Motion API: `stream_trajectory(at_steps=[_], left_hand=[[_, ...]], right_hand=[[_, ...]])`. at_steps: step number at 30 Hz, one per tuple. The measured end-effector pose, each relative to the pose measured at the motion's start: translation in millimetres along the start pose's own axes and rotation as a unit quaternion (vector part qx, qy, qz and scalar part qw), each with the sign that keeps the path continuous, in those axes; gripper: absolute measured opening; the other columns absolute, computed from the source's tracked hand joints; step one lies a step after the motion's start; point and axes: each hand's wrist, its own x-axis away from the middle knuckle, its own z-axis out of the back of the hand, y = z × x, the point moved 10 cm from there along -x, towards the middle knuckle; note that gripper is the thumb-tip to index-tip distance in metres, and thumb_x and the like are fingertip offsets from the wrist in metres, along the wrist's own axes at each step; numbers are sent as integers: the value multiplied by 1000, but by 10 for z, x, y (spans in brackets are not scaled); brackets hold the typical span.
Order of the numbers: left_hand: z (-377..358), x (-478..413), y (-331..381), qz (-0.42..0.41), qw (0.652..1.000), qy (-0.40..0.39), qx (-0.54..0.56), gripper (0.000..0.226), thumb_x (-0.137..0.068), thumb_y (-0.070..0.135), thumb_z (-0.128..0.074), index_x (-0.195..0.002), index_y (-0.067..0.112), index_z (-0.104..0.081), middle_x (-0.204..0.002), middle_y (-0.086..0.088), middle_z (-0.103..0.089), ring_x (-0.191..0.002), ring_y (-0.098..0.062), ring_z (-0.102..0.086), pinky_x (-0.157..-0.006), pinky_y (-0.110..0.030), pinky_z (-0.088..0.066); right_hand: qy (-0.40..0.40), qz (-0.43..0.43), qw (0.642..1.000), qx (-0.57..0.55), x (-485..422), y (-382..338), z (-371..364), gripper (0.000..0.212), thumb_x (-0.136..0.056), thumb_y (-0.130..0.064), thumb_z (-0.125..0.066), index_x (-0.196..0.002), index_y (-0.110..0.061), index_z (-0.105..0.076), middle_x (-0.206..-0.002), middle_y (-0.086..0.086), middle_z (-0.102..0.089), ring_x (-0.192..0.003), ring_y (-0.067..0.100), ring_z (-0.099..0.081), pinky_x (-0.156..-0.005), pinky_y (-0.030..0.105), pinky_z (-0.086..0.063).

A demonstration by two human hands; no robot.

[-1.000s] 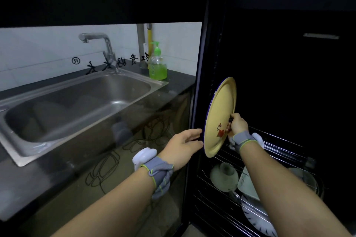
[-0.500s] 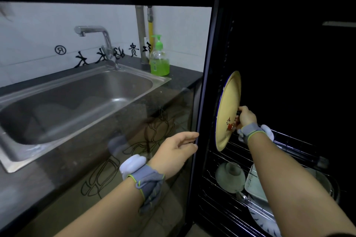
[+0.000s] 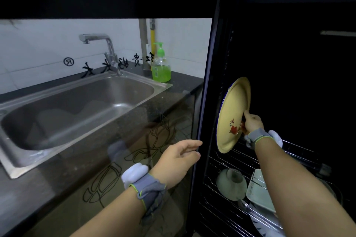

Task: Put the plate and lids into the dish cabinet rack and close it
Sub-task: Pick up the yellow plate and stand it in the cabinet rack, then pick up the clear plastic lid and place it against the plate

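Note:
A yellow plate (image 3: 230, 113) with a blue rim and a red flower stands on edge inside the dark dish cabinet, its lower rim at the upper wire rack (image 3: 240, 157). My right hand (image 3: 252, 122) grips the plate's right edge. My left hand (image 3: 178, 158) rests with fingers apart on the edge of the open glass cabinet door (image 3: 206, 82), holding nothing. No lids are recognisable in view.
The lower rack (image 3: 217, 209) holds an upturned pale bowl (image 3: 231, 183), a pale dish (image 3: 259, 192) and a patterned plate (image 3: 267, 225). Left of the door lie a steel sink (image 3: 73, 106), a tap (image 3: 104, 48) and a green soap bottle (image 3: 160, 65) on a dark counter.
My right hand has carried the plate deeper and lower into the cabinet, toward the upper rack. My left hand stays at the door's edge.

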Motion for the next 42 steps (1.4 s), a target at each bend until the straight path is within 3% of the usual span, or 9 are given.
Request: stream_trajectory(at_steps=[2,4,11,15,18,22,31,37,42], left_hand=[[-19,14,10,0,1000,-3,-4,29,-86,7,-54,-112,19,-58,-120,-6,-61,-99,-3,-58,-105,-32,-42],[-30,33,36,-2,1000,-4,-4,30,-86,6,-54,-115,15,-57,-118,-5,-61,-97,-2,-57,-103,-29,-42],[43,138,216,-25,999,24,-2,21,-84,6,-56,-98,20,-64,-101,-5,-66,-87,-7,-60,-91,-29,-46],[132,220,321,-27,998,48,6,11,-73,23,-61,-77,31,-67,-97,-22,-69,-84,-23,-60,-82,-37,-48],[211,330,348,-25,998,46,28,15,-82,12,-59,-79,24,-66,-87,-15,-67,-80,-27,-55,-71,-32,-46],[340,507,469,-43,998,50,8,17,-86,10,-54,-78,21,-64,-81,-9,-66,-75,-24,-56,-61,-22,-46],[728,1185,821,-78,992,77,-61,15,-86,13,-54,-78,23,-63,-75,3,-67,-70,-11,-59,-60,-14,-47],[979,1818,993,-109,978,101,-147,12,-83,22,-60,-75,30,-63,-76,-4,-66,-74,-19,-60,-71,-31,-48],[1097,2358,1201,-137,968,98,-185,12,-84,18,-60,-91,12,-67,-77,2,-65,-76,-13,-61,-75,-28,-51]], right_hand=[[-12,1,1000,6,9,31,27,42,-87,-51,-48,-113,-18,-53,-78,10,-60,-43,19,-53,-35,19,-40],[-20,-2,1000,13,21,55,44,50,-86,-54,-47,-110,-11,-57,-88,13,-62,-52,21,-54,-42,22,-42],[8,-57,998,-20,270,224,149,48,-78,-53,-53,-69,-6,-60,-63,11,-58,-66,30,-56,-69,36,-41],[10,-74,994,-79,573,268,114,36,-79,-36,-52,-52,-12,-51,-42,2,-51,-48,21,-44,-61,31,-40],[-31,-60,990,-123,918,127,-8,31,-86,-24,-46,-56,-15,-48,-31,-5,-46,-37,14,-41,-45,22,-32],[-91,-12,983,-161,1518,-225,-144,31,-89,-20,-46,-59,-14,-48,-29,-6,-44,-26,7,-37,-32,15,-29],[-271,121,947,-125,3071,-927,-650,35,-93,-18,-45,-59,-11,-50,-47,2,-46,-45,18,-39,-46,27,-33],[-381,208,893,-116,4055,-1257,-901,34,-90,-9,-49,-58,-13,-57,-43,-3,-51,-42,9,-44,-44,18,-36],[-430,279,848,-134,4713,-1495,-937,24,-76,-18,-55,-53,-21,-61,-49,0,-56,-45,4,-48,-46,14,-40]])
